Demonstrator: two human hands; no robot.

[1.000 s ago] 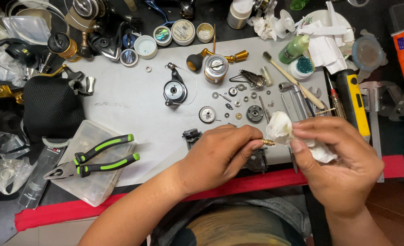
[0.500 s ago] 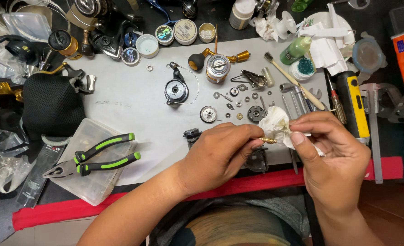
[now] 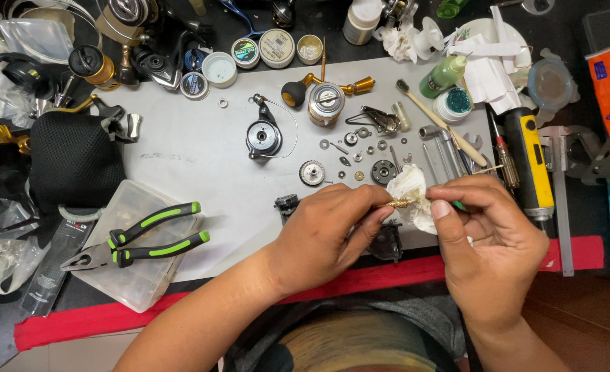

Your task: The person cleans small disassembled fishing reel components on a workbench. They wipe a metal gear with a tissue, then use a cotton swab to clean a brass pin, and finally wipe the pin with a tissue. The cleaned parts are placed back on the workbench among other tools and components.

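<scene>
1. The left hand (image 3: 325, 231) is closed around one end of a small brass-coloured threaded worm shaft (image 3: 401, 203), pinching it between thumb and fingers so that the ribbed tip sticks out to the right, above the front edge of the grey work mat (image 3: 195, 155).
2. The right hand (image 3: 487, 238) is closed on a crumpled white tissue wad (image 3: 412, 195), pressing it against the free end of the shaft with thumb and forefinger.
3. Just beyond the hands lie small loose parts: a toothed silver gear (image 3: 312, 173), a black round bearing-like disc (image 3: 384, 171), and washers and screws scattered between them. A black-and-silver rotor with a wire bail (image 3: 264, 138) sits further up the mat.
4. Judgement: the shaft is held only at one end, over a cluttered tabletop; a greasy surface or a hard tug with the tissue could pull it out of the pinch and send it down among the small parts, or off the front edge into the lap.
5. Judgement: tissue fibres may snag in the thread and stay there if the paper tears.
6. Judgement: either wrist dropping forward could sweep the washers out of their laid-out order.
7. The green-and-black pliers (image 3: 136, 241) on the clear plastic box (image 3: 136, 275) lie well apart on the left.
</scene>
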